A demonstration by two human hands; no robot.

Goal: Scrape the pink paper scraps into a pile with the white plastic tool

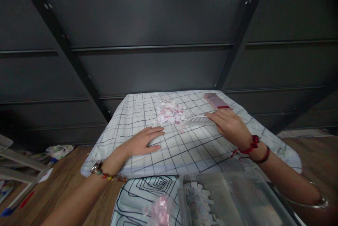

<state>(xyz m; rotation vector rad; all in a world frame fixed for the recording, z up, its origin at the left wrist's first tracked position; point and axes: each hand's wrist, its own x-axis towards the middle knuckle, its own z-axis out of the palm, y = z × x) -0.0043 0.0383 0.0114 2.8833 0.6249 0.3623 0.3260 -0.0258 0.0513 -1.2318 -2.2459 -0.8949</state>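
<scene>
A heap of small white and pink paper-like pieces (171, 112) lies on the checked cloth (174, 155). My left hand (144, 141) rests flat on the cloth just in front of the heap, fingers stretched out and thumb apart, holding nothing. On the other side, my right hand (228, 124) pinches one end of a flat whitish strip (196, 120) with a row of pale marks. The strip points left, its far end close to the heap's right edge. Its exact kind is too blurred to tell.
Behind my right hand lies a pink phone-like object (218, 101). Nearest me stands a clear plastic box (237, 198) with white pieces (199, 203) along its left side. A pink plastic bag (161, 210) lies beside it. Dark panels (155, 71) rise behind the table.
</scene>
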